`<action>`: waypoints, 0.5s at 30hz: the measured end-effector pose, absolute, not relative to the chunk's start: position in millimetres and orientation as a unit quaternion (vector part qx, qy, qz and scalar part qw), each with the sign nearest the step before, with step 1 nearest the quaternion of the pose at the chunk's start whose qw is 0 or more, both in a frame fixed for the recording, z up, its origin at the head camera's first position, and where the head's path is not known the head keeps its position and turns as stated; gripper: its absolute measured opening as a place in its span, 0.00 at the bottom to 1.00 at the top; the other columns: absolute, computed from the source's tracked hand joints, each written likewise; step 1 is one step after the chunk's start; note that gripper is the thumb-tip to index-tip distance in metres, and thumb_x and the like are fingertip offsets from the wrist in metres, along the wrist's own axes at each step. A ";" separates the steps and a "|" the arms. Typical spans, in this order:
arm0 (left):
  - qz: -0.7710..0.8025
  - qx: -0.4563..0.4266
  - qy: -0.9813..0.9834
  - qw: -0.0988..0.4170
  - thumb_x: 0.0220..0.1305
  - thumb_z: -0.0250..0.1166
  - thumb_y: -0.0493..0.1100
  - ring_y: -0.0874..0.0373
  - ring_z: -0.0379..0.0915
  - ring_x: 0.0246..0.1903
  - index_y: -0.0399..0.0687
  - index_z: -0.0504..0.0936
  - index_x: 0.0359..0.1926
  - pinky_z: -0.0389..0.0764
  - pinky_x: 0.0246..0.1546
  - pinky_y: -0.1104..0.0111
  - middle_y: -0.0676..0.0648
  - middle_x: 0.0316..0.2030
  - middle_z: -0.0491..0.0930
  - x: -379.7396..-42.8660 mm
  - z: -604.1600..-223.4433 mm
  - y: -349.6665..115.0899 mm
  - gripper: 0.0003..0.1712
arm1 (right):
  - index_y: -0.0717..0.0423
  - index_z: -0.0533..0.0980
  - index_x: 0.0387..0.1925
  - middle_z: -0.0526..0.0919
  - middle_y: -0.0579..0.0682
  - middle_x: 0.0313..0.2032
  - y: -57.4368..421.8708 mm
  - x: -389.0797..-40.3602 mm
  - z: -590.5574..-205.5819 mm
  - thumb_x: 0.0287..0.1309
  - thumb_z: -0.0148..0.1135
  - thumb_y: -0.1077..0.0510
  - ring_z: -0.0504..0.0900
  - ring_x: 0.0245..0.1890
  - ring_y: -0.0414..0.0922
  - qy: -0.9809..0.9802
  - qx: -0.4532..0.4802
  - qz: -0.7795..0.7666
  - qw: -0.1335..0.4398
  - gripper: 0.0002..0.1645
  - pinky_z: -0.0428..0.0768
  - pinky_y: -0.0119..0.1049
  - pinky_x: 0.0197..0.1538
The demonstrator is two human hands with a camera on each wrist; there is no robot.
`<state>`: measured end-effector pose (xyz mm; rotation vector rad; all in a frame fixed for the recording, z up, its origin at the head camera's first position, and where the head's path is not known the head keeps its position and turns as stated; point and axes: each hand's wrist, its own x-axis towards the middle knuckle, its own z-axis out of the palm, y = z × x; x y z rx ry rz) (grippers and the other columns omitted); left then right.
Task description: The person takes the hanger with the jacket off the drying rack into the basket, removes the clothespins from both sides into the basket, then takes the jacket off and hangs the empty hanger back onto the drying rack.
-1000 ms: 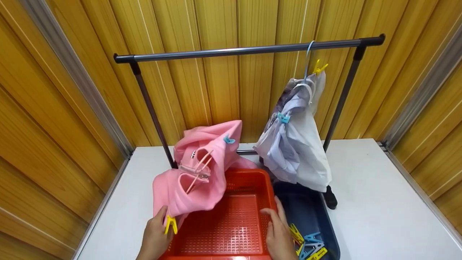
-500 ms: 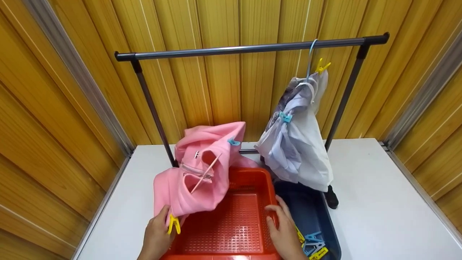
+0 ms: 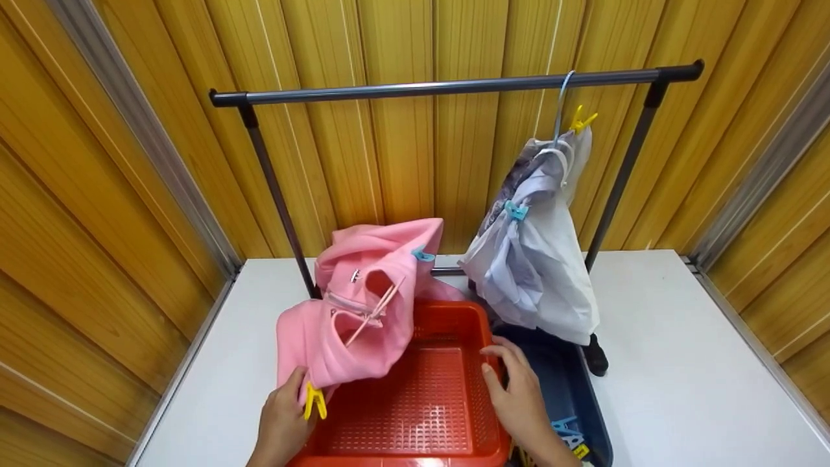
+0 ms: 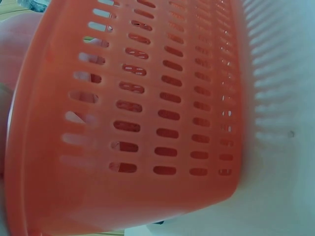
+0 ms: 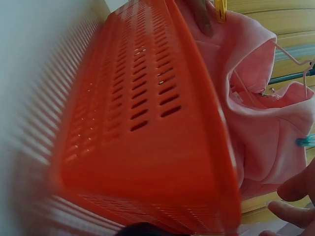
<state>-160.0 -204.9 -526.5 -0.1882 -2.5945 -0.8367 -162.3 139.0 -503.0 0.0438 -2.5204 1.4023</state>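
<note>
My left hand (image 3: pixel 283 415) pinches the near end of a pink zip-up top (image 3: pixel 350 350) over the basket's left side. Beside its thumb, a yellow clothespin (image 3: pixel 315 401) is clipped to the cloth. A blue clothespin (image 3: pixel 423 255) grips the top's far end, and a thin pink hanger (image 3: pixel 369 318) runs through its openings. Under the top stands a red plastic basket (image 3: pixel 476 402), its slotted side (image 4: pixel 147 103) filling the left wrist view. My right hand (image 3: pixel 519 395) has its fingers spread and relaxed at the basket's right rim; its fingertips (image 5: pixel 290 214) hold nothing in the right wrist view.
A dark rack (image 3: pixel 415 89) spans the back. From its right part hang pale clothes (image 3: pixel 538 259) on a blue-grey hanger (image 3: pixel 563 107), clipped with yellow and blue clothespins. A dark blue tray (image 3: pixel 551 376) with several clothespins (image 3: pixel 567 428) sits right of the basket on the white table (image 3: pixel 681 363).
My right hand has shifted rightward, its fingers loosening from the basket's rim, and its wrist now covers part of the clothespins. The left hand keeps its hold on the pink top.
</note>
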 end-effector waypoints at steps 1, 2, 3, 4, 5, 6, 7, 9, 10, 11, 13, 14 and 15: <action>-0.298 -0.072 -0.929 0.207 0.51 0.70 0.33 0.63 0.65 0.22 0.45 0.76 0.42 0.72 0.24 0.67 0.55 0.22 0.73 -159.8 -526.7 -205.2 0.17 | 0.50 0.77 0.46 0.75 0.53 0.60 138.2 -163.2 -501.4 0.63 0.59 0.64 0.74 0.61 0.52 -0.868 0.017 0.478 0.134 0.11 0.72 0.53 0.60; -0.298 -0.073 -0.928 0.212 0.51 0.71 0.33 0.64 0.66 0.22 0.45 0.76 0.42 0.72 0.24 0.67 0.55 0.22 0.74 -159.5 -526.7 -205.2 0.17 | 0.50 0.77 0.45 0.76 0.52 0.58 137.3 -163.9 -499.9 0.63 0.59 0.63 0.75 0.59 0.50 -0.870 0.020 0.472 0.141 0.11 0.72 0.51 0.59; -0.297 -0.078 -0.926 0.218 0.51 0.71 0.33 0.63 0.67 0.22 0.45 0.76 0.42 0.72 0.24 0.67 0.55 0.23 0.75 -159.3 -527.0 -205.6 0.17 | 0.50 0.78 0.45 0.78 0.50 0.55 136.3 -164.7 -498.6 0.62 0.60 0.63 0.76 0.57 0.48 -0.872 0.023 0.466 0.149 0.11 0.73 0.49 0.59; -0.296 -0.082 -0.925 0.224 0.51 0.71 0.34 0.63 0.68 0.22 0.45 0.76 0.42 0.72 0.23 0.66 0.55 0.23 0.75 -159.1 -527.0 -205.9 0.17 | 0.50 0.78 0.45 0.79 0.48 0.53 135.4 -165.4 -497.3 0.62 0.60 0.63 0.77 0.55 0.46 -0.874 0.026 0.461 0.154 0.11 0.74 0.47 0.57; -0.297 -0.084 -0.924 0.227 0.51 0.71 0.34 0.63 0.68 0.22 0.46 0.77 0.42 0.73 0.23 0.66 0.55 0.23 0.76 -158.7 -526.9 -205.9 0.17 | 0.51 0.78 0.45 0.80 0.47 0.51 134.4 -166.1 -496.1 0.62 0.60 0.63 0.78 0.53 0.44 -0.874 0.028 0.460 0.158 0.11 0.75 0.45 0.56; -0.297 -0.085 -0.923 0.229 0.50 0.71 0.34 0.63 0.69 0.22 0.46 0.77 0.41 0.73 0.24 0.66 0.55 0.24 0.77 -158.6 -527.1 -206.1 0.17 | 0.50 0.78 0.45 0.81 0.45 0.49 133.5 -166.9 -494.8 0.62 0.60 0.63 0.78 0.52 0.43 -0.873 0.029 0.460 0.159 0.11 0.75 0.45 0.55; -0.296 -0.086 -0.922 0.234 0.50 0.72 0.35 0.63 0.69 0.22 0.46 0.77 0.41 0.73 0.24 0.65 0.55 0.24 0.77 -158.5 -527.4 -206.3 0.17 | 0.50 0.78 0.45 0.81 0.44 0.47 132.5 -167.7 -493.3 0.62 0.60 0.63 0.78 0.50 0.42 -0.873 0.030 0.461 0.159 0.11 0.76 0.43 0.54; -0.295 -0.085 -0.921 0.238 0.50 0.72 0.36 0.62 0.70 0.22 0.46 0.77 0.41 0.73 0.23 0.64 0.54 0.24 0.77 -158.6 -528.2 -206.2 0.17 | 0.51 0.78 0.45 0.82 0.43 0.44 130.7 -169.5 -489.4 0.63 0.59 0.63 0.79 0.48 0.41 -0.866 0.029 0.477 0.146 0.10 0.77 0.42 0.54; -0.296 -0.081 -0.922 0.237 0.50 0.72 0.36 0.62 0.69 0.22 0.47 0.77 0.41 0.73 0.23 0.64 0.54 0.24 0.77 -158.8 -528.3 -205.9 0.17 | 0.51 0.78 0.45 0.82 0.43 0.44 130.0 -170.5 -487.3 0.63 0.59 0.62 0.80 0.48 0.41 -0.861 0.028 0.489 0.138 0.10 0.77 0.42 0.54; -0.297 -0.077 -0.922 0.236 0.51 0.72 0.37 0.62 0.69 0.22 0.47 0.77 0.41 0.72 0.23 0.65 0.54 0.23 0.76 -159.1 -528.5 -205.3 0.17 | 0.51 0.78 0.45 0.82 0.44 0.44 129.1 -171.6 -485.1 0.63 0.59 0.62 0.80 0.49 0.41 -0.855 0.028 0.501 0.131 0.09 0.77 0.42 0.55; -0.298 -0.072 -0.923 0.234 0.51 0.72 0.38 0.62 0.68 0.22 0.47 0.77 0.41 0.72 0.23 0.65 0.55 0.23 0.76 -159.8 -528.8 -204.3 0.16 | 0.51 0.78 0.45 0.83 0.45 0.43 127.5 -173.7 -480.9 0.64 0.58 0.62 0.81 0.49 0.42 -0.846 0.029 0.519 0.121 0.09 0.78 0.40 0.55; -0.300 -0.065 -0.924 0.227 0.52 0.72 0.39 0.62 0.67 0.22 0.47 0.77 0.41 0.71 0.23 0.66 0.55 0.23 0.75 -160.0 -528.6 -203.7 0.16 | 0.51 0.78 0.45 0.84 0.46 0.43 126.7 -174.7 -479.0 0.65 0.58 0.61 0.82 0.49 0.42 -0.842 0.031 0.526 0.118 0.08 0.78 0.40 0.55; -0.303 -0.060 -0.926 0.219 0.52 0.72 0.39 0.62 0.66 0.22 0.47 0.77 0.41 0.71 0.24 0.66 0.55 0.23 0.75 -160.2 -527.9 -203.1 0.15 | 0.50 0.78 0.44 0.84 0.46 0.43 126.0 -175.7 -477.4 0.65 0.57 0.61 0.82 0.49 0.42 -0.839 0.033 0.529 0.118 0.08 0.78 0.38 0.55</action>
